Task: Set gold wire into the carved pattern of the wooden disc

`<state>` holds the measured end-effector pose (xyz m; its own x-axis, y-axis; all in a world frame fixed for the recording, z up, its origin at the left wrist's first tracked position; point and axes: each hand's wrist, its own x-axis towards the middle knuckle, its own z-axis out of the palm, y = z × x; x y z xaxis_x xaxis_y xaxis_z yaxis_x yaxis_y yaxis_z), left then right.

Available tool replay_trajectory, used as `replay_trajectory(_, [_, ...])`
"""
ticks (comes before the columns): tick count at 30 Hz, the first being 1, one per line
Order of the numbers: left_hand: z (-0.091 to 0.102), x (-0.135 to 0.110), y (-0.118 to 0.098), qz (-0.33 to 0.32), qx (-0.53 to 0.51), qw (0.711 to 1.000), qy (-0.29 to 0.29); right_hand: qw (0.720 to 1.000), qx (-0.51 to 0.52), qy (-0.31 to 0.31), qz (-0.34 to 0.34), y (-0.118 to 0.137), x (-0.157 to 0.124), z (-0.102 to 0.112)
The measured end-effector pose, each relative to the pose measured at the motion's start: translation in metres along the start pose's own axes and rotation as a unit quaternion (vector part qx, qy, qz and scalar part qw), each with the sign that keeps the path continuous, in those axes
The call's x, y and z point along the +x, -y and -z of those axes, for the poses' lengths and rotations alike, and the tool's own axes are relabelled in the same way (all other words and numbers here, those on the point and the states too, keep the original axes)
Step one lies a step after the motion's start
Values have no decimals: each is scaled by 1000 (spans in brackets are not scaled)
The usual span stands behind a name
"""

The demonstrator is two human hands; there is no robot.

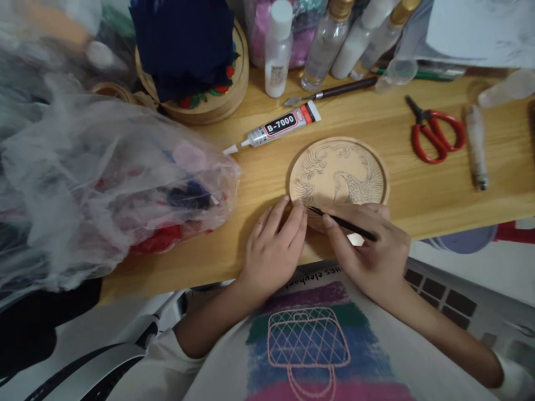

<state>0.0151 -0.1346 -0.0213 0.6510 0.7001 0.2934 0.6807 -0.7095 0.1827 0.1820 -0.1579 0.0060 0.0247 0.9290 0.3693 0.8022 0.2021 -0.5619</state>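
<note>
Plaque [334, 172] lies near the table's [418, 195] front, our left hand [273, 242] spread against its rim, our right hand [370, 248] pinching a tool [353, 226]. Pressed too hard, that could slip and nick us; beyond, a bump could roll the glue [281, 125].

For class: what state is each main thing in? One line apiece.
Wooden disc: bears a line drawing
Left hand: at the disc's edge
Right hand: gripping a dark tool
B-7000 tube: lying down
Bottle with code label: upright, capped
Red-handled cutters: lying down
Plastic bag: crumpled
</note>
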Motion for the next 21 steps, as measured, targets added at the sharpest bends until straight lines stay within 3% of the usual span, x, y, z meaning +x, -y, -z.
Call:
replay_trajectory(10, [0,3,1,-12,4,1000,-9,999,41,21,26,-13,2,1])
replay_trajectory(21, [0,4,0,-15,-5,1000,-18,991,70,87,72,-25,13,8])
